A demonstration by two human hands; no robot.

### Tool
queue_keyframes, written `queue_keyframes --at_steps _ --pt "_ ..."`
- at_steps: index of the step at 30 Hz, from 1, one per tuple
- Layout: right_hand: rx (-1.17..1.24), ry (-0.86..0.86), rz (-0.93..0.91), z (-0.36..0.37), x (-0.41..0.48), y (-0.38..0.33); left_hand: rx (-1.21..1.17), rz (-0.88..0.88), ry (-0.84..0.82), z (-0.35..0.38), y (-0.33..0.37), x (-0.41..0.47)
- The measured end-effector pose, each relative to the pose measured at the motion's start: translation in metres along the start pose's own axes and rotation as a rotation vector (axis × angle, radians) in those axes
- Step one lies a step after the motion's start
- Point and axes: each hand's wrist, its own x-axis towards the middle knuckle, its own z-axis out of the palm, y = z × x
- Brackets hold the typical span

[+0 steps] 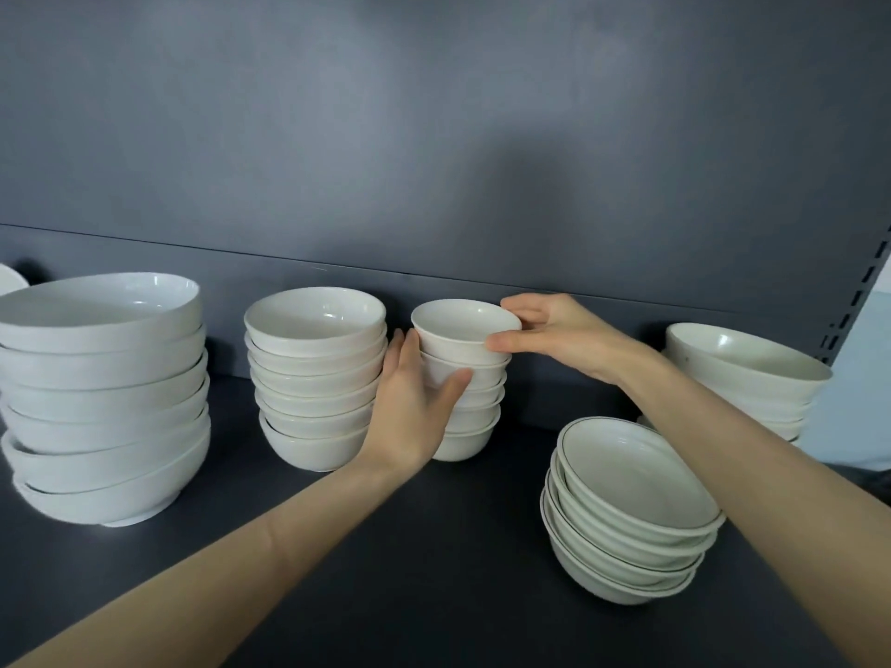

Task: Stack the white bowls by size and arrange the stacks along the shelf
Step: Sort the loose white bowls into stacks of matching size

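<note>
A stack of small white bowls (470, 429) stands at the middle of the dark shelf (385, 547). My left hand (414, 402) wraps the stack's left side, thumb across its front. My right hand (559, 335) pinches the rim of the top small bowl (465, 327), which sits slightly tilted on the stack. Left of it stands a stack of medium bowls (316, 378). A stack of large bowls (103, 397) is at the far left. A leaning stack of dark-rimmed bowls (631, 513) stands at the front right.
Another stack of white bowls (752, 378) stands at the back right, behind my right forearm. A white dish edge (12, 282) shows at the far left. The grey back panel (434, 137) rises behind the stacks; a slotted upright (863, 291) marks the shelf's right end.
</note>
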Motion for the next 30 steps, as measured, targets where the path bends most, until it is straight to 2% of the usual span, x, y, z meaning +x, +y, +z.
queue_keyframes --at_steps 5,13,21,25,30 --pt "-0.042 -0.091 0.042 0.001 0.004 0.011 -0.026 0.029 0.016 0.000 -0.002 -0.002" --pt "-0.058 -0.087 0.025 0.001 0.007 0.010 -0.014 0.089 0.015 -0.006 0.003 -0.004" --pt "-0.030 -0.114 0.036 0.002 0.010 0.010 -0.026 0.067 0.012 -0.007 0.002 -0.003" --pt "0.000 -0.043 0.034 0.004 0.010 0.009 -0.014 0.052 0.014 -0.007 0.001 -0.003" --pt "-0.054 -0.091 0.028 0.005 0.008 0.007 -0.012 0.023 0.016 -0.008 0.002 -0.006"
